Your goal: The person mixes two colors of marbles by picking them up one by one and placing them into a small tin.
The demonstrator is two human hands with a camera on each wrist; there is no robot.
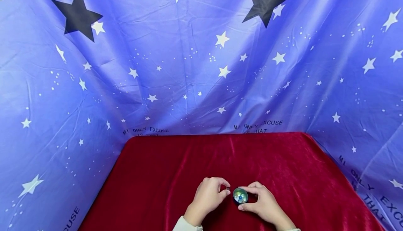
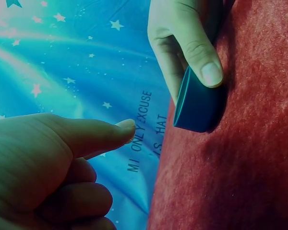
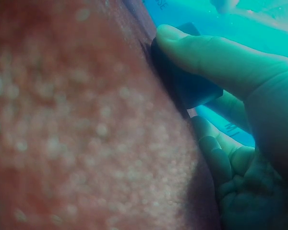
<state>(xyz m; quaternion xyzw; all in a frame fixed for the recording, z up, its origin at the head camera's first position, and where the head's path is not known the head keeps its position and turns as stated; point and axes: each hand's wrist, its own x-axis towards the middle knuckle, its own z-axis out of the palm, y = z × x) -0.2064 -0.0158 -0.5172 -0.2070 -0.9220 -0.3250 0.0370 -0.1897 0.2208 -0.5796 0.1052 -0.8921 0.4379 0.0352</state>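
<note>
In the head view a small round dark cup (image 1: 240, 196) with a shiny green and blue inside stands on the red cloth. My right hand (image 1: 266, 203) holds it from the right side, thumb at the near rim and fingers at the far one. The left wrist view shows the smooth, dark side of the cup (image 2: 201, 103) under the right thumb. Just left of the cup, my left hand (image 1: 208, 196) brings thumb and forefinger together on a tiny dark piece (image 1: 228, 188), whose kind I cannot tell. In the left wrist view the left hand's (image 2: 53, 163) other fingers are curled in.
Red velvety cloth (image 1: 151, 175) covers the table, with slight creases. Behind it and at both sides hangs a blue-violet curtain (image 1: 189, 66) printed with white and dark stars and lettering, meeting the table's far edge.
</note>
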